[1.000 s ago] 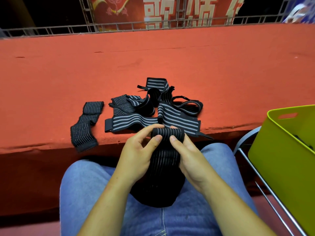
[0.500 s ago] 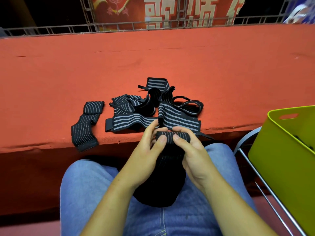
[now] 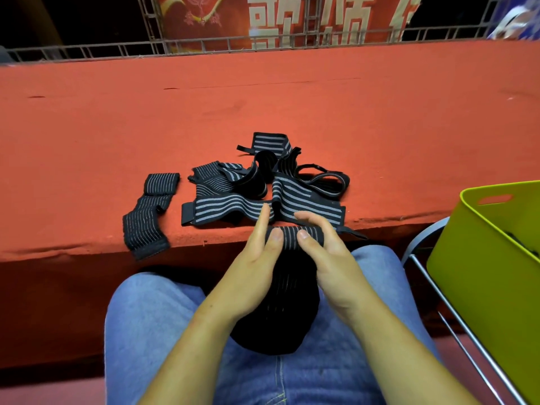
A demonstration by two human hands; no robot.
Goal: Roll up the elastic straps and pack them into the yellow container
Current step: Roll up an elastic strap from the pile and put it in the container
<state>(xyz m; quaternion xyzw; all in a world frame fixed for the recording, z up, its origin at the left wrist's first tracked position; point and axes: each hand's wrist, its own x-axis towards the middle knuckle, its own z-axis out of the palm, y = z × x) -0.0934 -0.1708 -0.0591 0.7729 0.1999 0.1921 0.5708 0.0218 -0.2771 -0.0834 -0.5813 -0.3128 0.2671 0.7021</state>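
Observation:
A black elastic strap with thin grey stripes hangs over my lap, and its top end is wound into a small roll (image 3: pixel 290 234). My left hand (image 3: pixel 251 267) pinches the roll's left side between the thumb and straight fingers. My right hand (image 3: pixel 333 258) curls its fingers over the right side, with the thumb pressed on the front. The loose tail (image 3: pixel 280 311) lies dark on my jeans. The yellow container (image 3: pixel 479 273) stands at the right on a chair, with something dark inside it (image 3: pixel 524 245).
A tangle of several striped straps (image 3: pixel 263 188) lies on the red ledge (image 3: pixel 292 112) just beyond my hands. One more strap (image 3: pixel 149 211) droops over the ledge's front edge at the left. A metal chair frame (image 3: pixel 438 290) runs beside my right knee. Railings and a banner stand behind.
The roll has grown as my hands turned it, and more of the tail has been wound up. My left fingers have straightened upward. The pile and container have not moved.

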